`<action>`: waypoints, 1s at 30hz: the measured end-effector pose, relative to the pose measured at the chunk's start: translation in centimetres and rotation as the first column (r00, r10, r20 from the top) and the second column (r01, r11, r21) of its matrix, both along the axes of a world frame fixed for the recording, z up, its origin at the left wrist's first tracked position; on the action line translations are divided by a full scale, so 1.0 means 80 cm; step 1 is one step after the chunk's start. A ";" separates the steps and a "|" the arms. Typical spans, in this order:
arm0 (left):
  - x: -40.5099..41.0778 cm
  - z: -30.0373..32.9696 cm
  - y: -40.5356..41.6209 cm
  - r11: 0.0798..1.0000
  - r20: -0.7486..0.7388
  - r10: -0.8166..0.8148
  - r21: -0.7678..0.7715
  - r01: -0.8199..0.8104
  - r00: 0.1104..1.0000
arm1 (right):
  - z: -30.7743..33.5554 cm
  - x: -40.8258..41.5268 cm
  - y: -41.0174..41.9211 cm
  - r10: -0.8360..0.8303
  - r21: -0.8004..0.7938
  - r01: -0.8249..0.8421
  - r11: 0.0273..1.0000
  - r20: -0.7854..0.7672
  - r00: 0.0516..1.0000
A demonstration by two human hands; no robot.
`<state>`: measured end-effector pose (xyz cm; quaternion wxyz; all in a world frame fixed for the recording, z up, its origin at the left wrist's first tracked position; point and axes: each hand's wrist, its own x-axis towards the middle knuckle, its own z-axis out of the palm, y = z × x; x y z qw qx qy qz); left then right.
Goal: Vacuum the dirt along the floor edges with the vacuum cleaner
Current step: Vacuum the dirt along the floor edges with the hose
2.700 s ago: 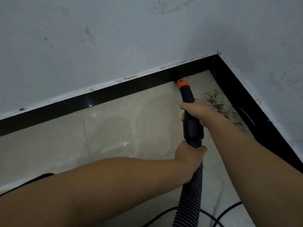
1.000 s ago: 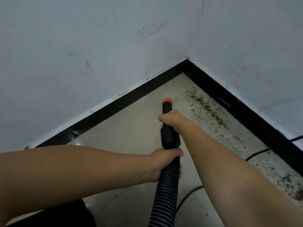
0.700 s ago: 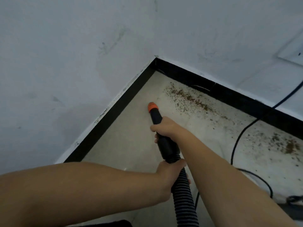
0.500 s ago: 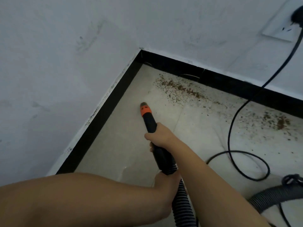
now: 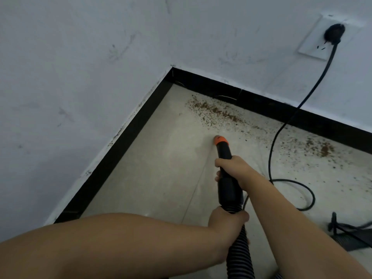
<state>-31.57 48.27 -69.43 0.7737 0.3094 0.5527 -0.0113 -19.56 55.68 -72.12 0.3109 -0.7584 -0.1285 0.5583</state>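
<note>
Vacuum nozzle [image 5: 226, 158] gripped mid-barrel by right hand [image 5: 233, 170], fingers wrapped round for steering. Ribbed hose [image 5: 239, 256] clasped at collar by left hand [image 5: 227, 222], so weight is carried and tip aimed. Orange tip [image 5: 220, 140] held low over floor [image 5: 161, 178], contact possibly made, not resolved. Dirt [image 5: 215, 111] lies along black skirting [image 5: 261, 101], just ahead of tip. Power cord [image 5: 281, 129] trails near dirt; snag risk judged.

A single head-worn wide-angle view looks steeply down and forward into a room corner [image 5: 172, 70], both forearms reaching in from the bottom edge. The floor [image 5: 161, 178] lies near; walls bend with lens distortion.
</note>
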 end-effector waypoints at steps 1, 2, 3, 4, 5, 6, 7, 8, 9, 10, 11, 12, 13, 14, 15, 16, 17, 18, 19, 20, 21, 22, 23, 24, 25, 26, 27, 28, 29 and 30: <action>0.004 0.000 -0.002 0.999 0.021 -0.015 -0.038 0.016 1.000 | 0.001 0.010 -0.007 -0.034 -0.003 0.034 0.999 -0.002 0.999; 0.010 -0.001 -0.002 0.997 0.028 -0.041 -0.062 0.043 0.999 | 0.001 0.018 -0.015 -0.073 -0.001 0.073 0.997 -0.010 0.997; 0.015 -0.002 -0.001 0.995 0.037 -0.064 -0.073 0.066 0.997 | 0.001 0.026 -0.021 -0.114 0.005 0.114 0.993 -0.022 0.993; 0.019 -0.003 0.000 0.994 0.040 -0.074 -0.078 0.077 0.996 | 0.001 0.031 -0.026 -0.150 0.010 0.151 0.988 -0.034 0.988; 0.022 -0.004 0.001 0.993 0.039 -0.079 -0.080 0.082 0.996 | 0.001 0.035 -0.029 -0.174 0.014 0.175 0.984 -0.043 0.984; 0.024 -0.006 0.001 0.994 0.044 -0.082 -0.072 0.085 0.996 | 0.001 0.037 -0.030 -0.185 0.018 0.186 0.982 -0.051 0.981; 0.025 -0.008 0.001 0.995 0.046 -0.068 -0.069 0.071 0.997 | 0.001 0.037 -0.029 -0.185 0.023 0.186 0.982 -0.056 0.981; 0.024 -0.010 0.001 0.997 0.043 -0.043 -0.063 0.046 0.998 | 0.001 0.034 -0.025 -0.178 0.030 0.180 0.983 -0.061 0.982; 0.022 -0.012 0.002 0.998 0.036 -0.014 -0.053 0.016 0.999 | 0.001 0.030 -0.020 -0.165 0.036 0.167 0.985 -0.066 0.984; 0.018 -0.016 0.004 0.999 0.028 0.015 -0.040 -0.014 0.999 | 0.000 0.024 -0.013 -0.145 0.044 0.149 0.988 -0.073 0.987; 0.014 -0.020 0.006 0.999 0.019 0.044 -0.027 -0.043 0.999 | -0.001 0.017 -0.006 -0.119 0.051 0.123 0.991 -0.079 0.990; 0.007 -0.024 0.009 0.998 0.013 0.065 -0.017 -0.064 0.998 | -0.003 0.008 0.000 -0.090 0.056 0.094 0.994 -0.081 0.993; 0.001 -0.026 0.012 0.997 0.010 0.080 -0.009 -0.080 0.997 | -0.006 0.000 0.007 -0.063 0.062 0.068 0.996 -0.080 0.995; -0.006 -0.027 0.017 0.996 0.004 0.093 -0.005 -0.093 0.996 | -0.008 -0.009 0.014 -0.044 0.068 0.049 0.996 -0.080 0.996; -0.013 -0.028 0.021 0.994 -0.002 0.111 -0.003 -0.111 0.994 | -0.010 -0.017 0.020 -0.030 0.075 0.036 0.997 -0.082 0.996; -0.019 -0.028 0.026 0.992 -0.005 0.129 -0.004 -0.129 0.992 | -0.012 -0.025 0.027 -0.018 0.081 0.026 0.996 -0.087 0.996; -0.025 -0.030 0.031 0.989 -0.006 0.147 -0.003 -0.147 0.989 | -0.013 -0.033 0.035 -0.006 0.087 0.014 0.996 -0.093 0.996; -0.029 -0.030 0.036 0.987 -0.011 0.162 0.004 -0.162 0.987 | -0.015 -0.041 0.043 0.009 0.092 0.000 0.996 -0.095 0.995; -0.034 -0.031 0.042 0.985 -0.019 0.174 0.017 -0.174 0.984 | -0.016 -0.048 0.052 0.025 0.101 -0.015 0.995 -0.095 0.995; -0.038 -0.031 0.047 0.982 -0.027 0.186 0.032 -0.186 0.982 | -0.017 -0.055 0.060 0.040 0.111 -0.029 0.993 -0.095 0.995; -0.041 -0.032 0.053 0.979 -0.033 0.198 0.046 -0.196 0.980 | -0.018 -0.061 0.069 0.052 0.121 -0.041 0.992 -0.094 0.994; -0.044 -0.032 0.059 0.977 -0.037 0.208 0.057 -0.205 0.977 | -0.019 -0.066 0.077 0.064 0.129 -0.051 0.990 -0.095 0.993; -0.046 -0.033 0.066 0.976 -0.040 0.212 0.063 -0.209 0.977 | -0.019 -0.070 0.084 0.070 0.136 -0.056 0.989 -0.096 0.993; -0.048 -0.032 0.072 0.977 -0.041 0.206 0.067 -0.203 0.978 | -0.018 -0.072 0.089 0.066 0.140 -0.052 0.989 -0.099 0.993; -0.049 -0.032 0.077 0.980 -0.041 0.192 0.070 -0.189 0.981 | -0.018 -0.071 0.092 0.055 0.140 -0.041 0.989 -0.101 0.993; -0.048 -0.031 0.081 0.983 -0.037 0.172 0.071 -0.170 0.984 | -0.018 -0.068 0.093 0.038 0.137 -0.024 0.990 -0.100 0.994; -0.046 -0.030 0.082 0.987 -0.030 0.151 0.068 -0.149 0.988 | -0.017 -0.062 0.091 0.017 0.131 -0.003 0.991 -0.099 0.995; -0.043 -0.029 0.080 0.990 -0.023 0.129 0.061 -0.128 0.991 | -0.016 -0.055 0.087 -0.007 0.124 0.019 0.992 -0.096 0.995; -0.038 -0.028 0.075 0.993 -0.015 0.108 0.049 -0.107 0.994 | -0.016 -0.046 0.079 -0.028 0.116 0.039 0.992 -0.093 0.995; -0.033 -0.027 0.070 0.996 -0.003 0.086 0.035 -0.086 0.996 | -0.015 -0.036 0.070 -0.048 0.107 0.058 0.993 -0.089 0.995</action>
